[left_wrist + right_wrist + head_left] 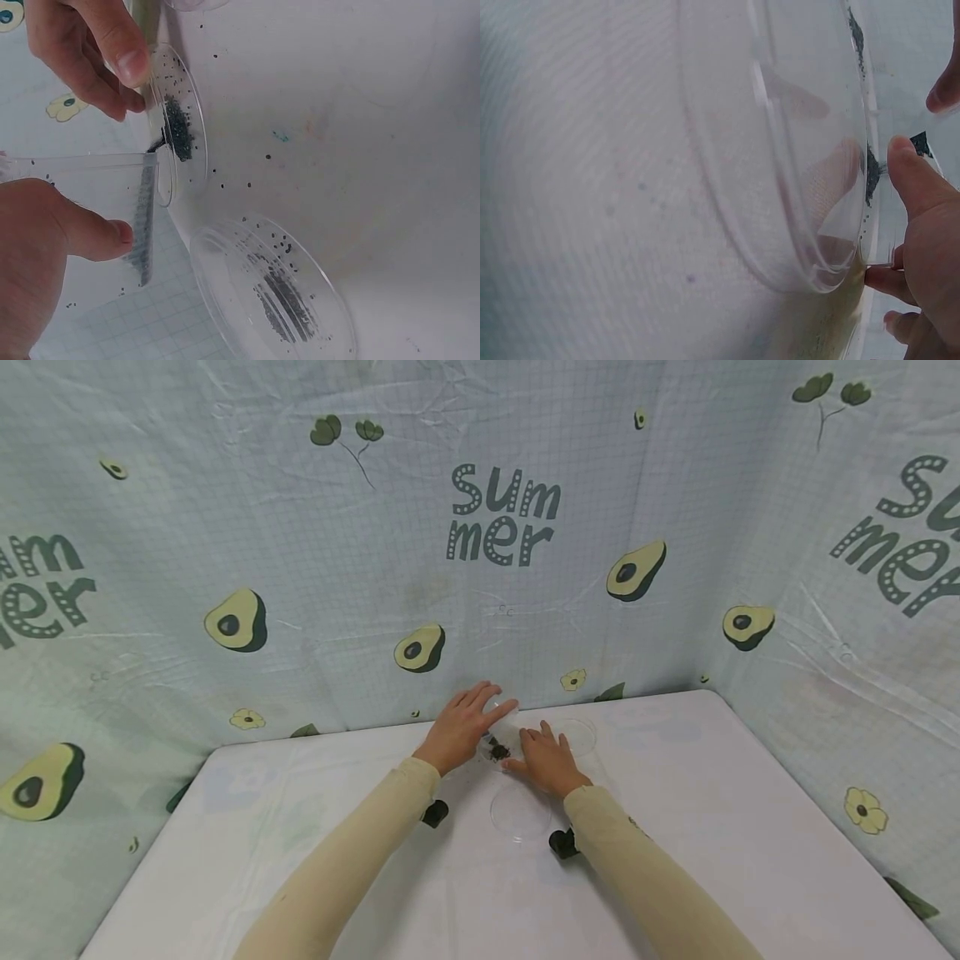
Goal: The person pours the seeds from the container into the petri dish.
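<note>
Many dk granules (178, 129) in rnd clr dish (196, 169), R fingers (534, 745) spread alongside, L fingers (474, 700) round plstc tub (105, 187)

head camera looks forward-down from afar; close wrist views share, seemingly, the dark grains (178, 131).

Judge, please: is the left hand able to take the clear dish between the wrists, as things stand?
Probably not immediately: the left hand holds the clear container with dark grains, so it looks occupied. Nothing seems to cover the clear dish, though.
</note>
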Demonstrator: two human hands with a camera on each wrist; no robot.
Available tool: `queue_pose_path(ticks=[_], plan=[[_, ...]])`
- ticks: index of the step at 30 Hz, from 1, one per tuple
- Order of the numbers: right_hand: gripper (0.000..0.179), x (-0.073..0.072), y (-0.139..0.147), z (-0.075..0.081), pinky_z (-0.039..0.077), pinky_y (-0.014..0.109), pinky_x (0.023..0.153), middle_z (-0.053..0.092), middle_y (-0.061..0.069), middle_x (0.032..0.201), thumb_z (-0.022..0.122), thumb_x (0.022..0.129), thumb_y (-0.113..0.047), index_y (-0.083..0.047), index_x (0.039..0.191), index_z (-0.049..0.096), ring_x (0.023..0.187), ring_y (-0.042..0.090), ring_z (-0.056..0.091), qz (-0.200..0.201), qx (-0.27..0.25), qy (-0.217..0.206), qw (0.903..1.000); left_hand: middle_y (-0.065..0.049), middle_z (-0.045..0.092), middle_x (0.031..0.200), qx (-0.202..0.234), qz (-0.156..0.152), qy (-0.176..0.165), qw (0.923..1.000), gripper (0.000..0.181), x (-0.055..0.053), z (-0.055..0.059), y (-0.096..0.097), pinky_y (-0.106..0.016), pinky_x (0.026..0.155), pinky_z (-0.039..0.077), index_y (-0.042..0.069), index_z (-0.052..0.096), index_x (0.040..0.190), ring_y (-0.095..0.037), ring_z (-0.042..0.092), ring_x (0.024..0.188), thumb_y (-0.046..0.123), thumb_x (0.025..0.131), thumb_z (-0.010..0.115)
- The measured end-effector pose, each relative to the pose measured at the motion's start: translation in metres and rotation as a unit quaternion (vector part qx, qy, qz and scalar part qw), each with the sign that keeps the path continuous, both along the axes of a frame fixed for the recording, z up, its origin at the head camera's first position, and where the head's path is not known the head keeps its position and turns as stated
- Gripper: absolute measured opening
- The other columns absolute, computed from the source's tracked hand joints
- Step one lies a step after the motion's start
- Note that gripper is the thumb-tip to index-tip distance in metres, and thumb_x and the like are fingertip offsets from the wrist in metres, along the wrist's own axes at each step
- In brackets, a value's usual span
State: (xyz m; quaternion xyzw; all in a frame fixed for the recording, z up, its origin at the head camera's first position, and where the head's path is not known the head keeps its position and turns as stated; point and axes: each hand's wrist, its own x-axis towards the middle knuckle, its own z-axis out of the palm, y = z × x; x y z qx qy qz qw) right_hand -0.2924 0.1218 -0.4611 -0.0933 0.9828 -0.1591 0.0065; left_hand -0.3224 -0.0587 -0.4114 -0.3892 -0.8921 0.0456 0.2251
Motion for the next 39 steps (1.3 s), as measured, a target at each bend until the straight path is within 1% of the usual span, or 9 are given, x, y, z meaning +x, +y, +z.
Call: queue_pose_path(ticks=[6,12,16,19,24,27,33,36,39], plan=[[0.078,-0.002,0.001,-0.001,0.021,0.062,0.116,0.047,0.016,0.146,0.060,0.089,-0.055,-0.002,0.143,0.043,0.146,0.039,0.025,-0.001,0.008,0.001,1.0000,-0.008,0.044,0.144,0.022,0.012,-0.009,0.9996,0.082,-0.001,-0.001,-0.002,-0.043,0.112,0.039,0.027,0.041,0.146,-0.025,0.039,0.139,-0.003,0.078,0.075],[0.078,-0.002,0.001,0.002,0.022,0.062,0.116,0.049,0.016,0.145,0.061,0.088,-0.056,-0.001,0.142,0.045,0.145,0.039,0.027,0.000,0.022,0.013,0.9997,-0.008,0.045,0.144,0.040,0.047,-0.025,0.9978,0.077,0.000,-0.002,-0.006,-0.043,0.112,0.039,0.025,0.037,0.147,-0.026,0.040,0.138,0.003,0.082,0.072],[0.077,-0.002,0.001,0.003,0.023,0.063,0.115,0.051,0.017,0.142,0.062,0.087,-0.056,-0.001,0.139,0.049,0.144,0.040,0.028,0.004,0.025,0.027,0.9993,-0.010,0.045,0.144,0.062,0.062,-0.042,0.9953,0.077,0.001,-0.001,-0.009,-0.044,0.111,0.040,0.023,0.035,0.148,-0.026,0.041,0.137,0.005,0.083,0.072],[0.078,-0.002,0.001,0.003,0.023,0.063,0.114,0.052,0.017,0.141,0.062,0.086,-0.057,-0.001,0.138,0.049,0.143,0.040,0.029,0.006,0.028,0.031,0.9991,-0.010,0.045,0.144,0.077,0.071,-0.055,0.9930,0.081,0.002,-0.001,-0.011,-0.045,0.111,0.040,0.021,0.033,0.149,-0.026,0.042,0.136,0.008,0.081,0.076],[0.080,-0.003,0.002,0.002,0.024,0.063,0.114,0.051,0.016,0.143,0.062,0.086,-0.058,-0.001,0.140,0.047,0.143,0.040,0.030,0.011,0.032,0.026,0.9991,-0.010,0.044,0.144,0.088,0.088,-0.069,0.9898,0.093,0.003,-0.002,-0.017,-0.043,0.112,0.039,0.018,0.029,0.150,-0.026,0.043,0.136,0.022,0.075,0.084],[0.081,-0.002,0.003,0.003,0.024,0.063,0.114,0.051,0.016,0.143,0.062,0.085,-0.058,-0.001,0.141,0.046,0.143,0.040,0.030,0.013,0.036,0.023,0.9990,-0.011,0.045,0.144,0.097,0.089,-0.074,0.9886,0.095,0.003,-0.002,-0.019,-0.043,0.112,0.039,0.016,0.030,0.150,-0.027,0.044,0.134,0.026,0.074,0.085],[0.082,0.001,0.005,0.007,0.025,0.062,0.114,0.051,0.017,0.143,0.062,0.085,-0.059,-0.002,0.141,0.046,0.143,0.040,0.031,0.022,0.046,0.031,0.9982,-0.013,0.045,0.143,0.112,0.094,-0.083,0.9857,0.096,0.006,-0.002,-0.024,-0.043,0.111,0.040,0.013,0.028,0.150,-0.028,0.047,0.132,0.030,0.074,0.085],[0.081,0.003,0.006,0.009,0.026,0.062,0.114,0.051,0.016,0.143,0.061,0.086,-0.059,-0.002,0.141,0.046,0.143,0.040,0.031,0.026,0.049,0.037,0.9978,-0.013,0.044,0.143,0.127,0.096,-0.100,0.9822,0.099,0.009,-0.001,-0.026,-0.042,0.110,0.041,0.014,0.026,0.151,-0.029,0.047,0.132,0.031,0.074,0.084],[0.080,0.005,0.006,0.012,0.026,0.062,0.114,0.051,0.016,0.143,0.061,0.086,-0.058,-0.002,0.141,0.046,0.143,0.039,0.031,0.030,0.050,0.040,0.9975,-0.012,0.043,0.143,0.144,0.096,-0.124,0.9772,0.100,0.012,0.002,-0.028,-0.043,0.109,0.043,0.017,0.023,0.153,-0.029,0.047,0.132,0.032,0.075,0.084]])
